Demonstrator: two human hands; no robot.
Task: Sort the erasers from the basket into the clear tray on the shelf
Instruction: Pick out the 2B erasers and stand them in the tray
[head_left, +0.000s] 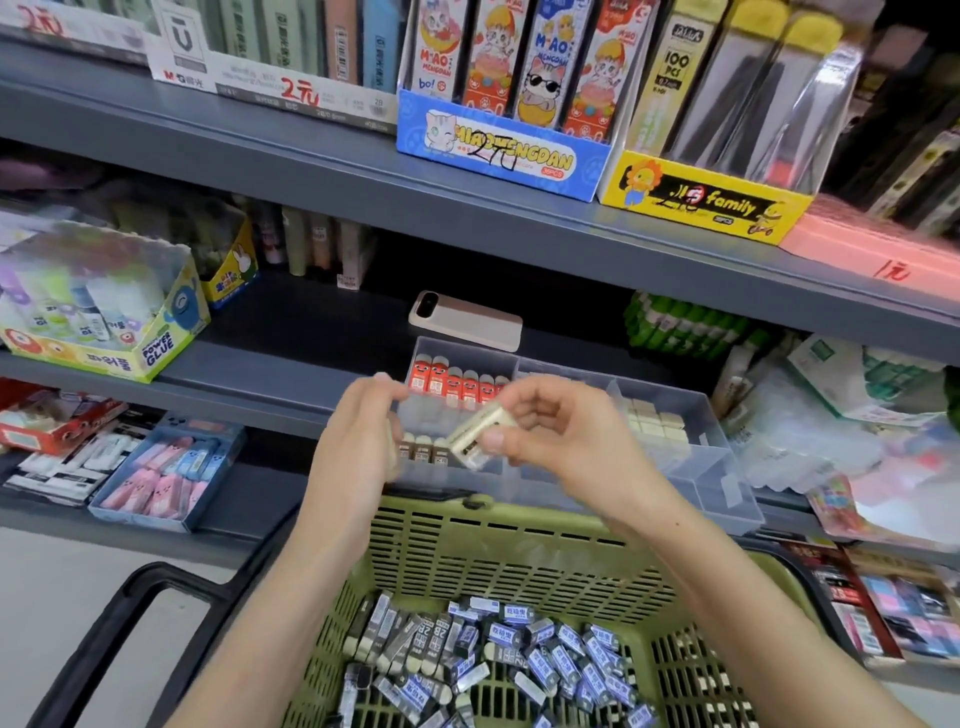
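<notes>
- Here, the right hand (550, 436) pinches a cream eraser (480, 434) between thumb and fingers, over the clear tray (717, 467) on the shelf (291, 364).
- Its long axis runs diagonally, with the printed end low and to the left.
- The left hand (358, 441) has curled fingers; its hold is too blurred to tell.
- The green basket (519, 525) below holds loose erasers (519, 660).

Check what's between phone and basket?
Head view: the tray, with left hand and right hand in front of it, the right pinching an eraser.
</notes>
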